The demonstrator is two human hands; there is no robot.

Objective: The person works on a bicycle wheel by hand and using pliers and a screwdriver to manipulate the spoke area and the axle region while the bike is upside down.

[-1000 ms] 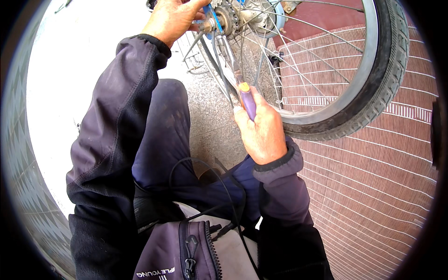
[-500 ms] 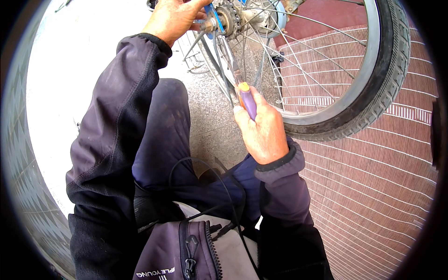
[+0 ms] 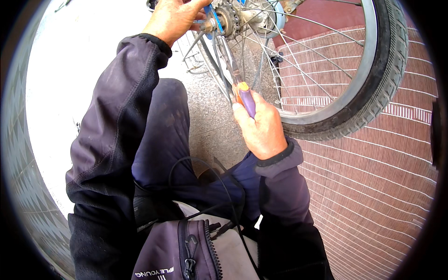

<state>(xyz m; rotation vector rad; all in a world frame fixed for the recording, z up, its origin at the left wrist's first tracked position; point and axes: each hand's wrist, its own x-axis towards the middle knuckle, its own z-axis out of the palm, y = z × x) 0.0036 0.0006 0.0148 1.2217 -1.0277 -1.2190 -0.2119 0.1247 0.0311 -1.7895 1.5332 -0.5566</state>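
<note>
At the top edge, my left hand is closed beside the bicycle wheel's hub, its fingertips by a narrow blue piece and the axle end. What those fingers grip is partly hidden. Just behind the blue piece is a greasy sprocket. My right hand is wrapped round the purple, orange and yellow handle of a hand tool. Its metal part slants up toward the hub; the far end is hard to make out among the metal parts. The spoked wheel stands to the right.
A brown mat with white lines lies under and right of the wheel. Speckled floor shows between my knees. A thin metal rack or stand is left of the wheel. A black cable loops across my lap.
The wheel has shifted very slightly to the left. My right hand and its tool have moved slightly left and up. My left hand stays by the axle.
</note>
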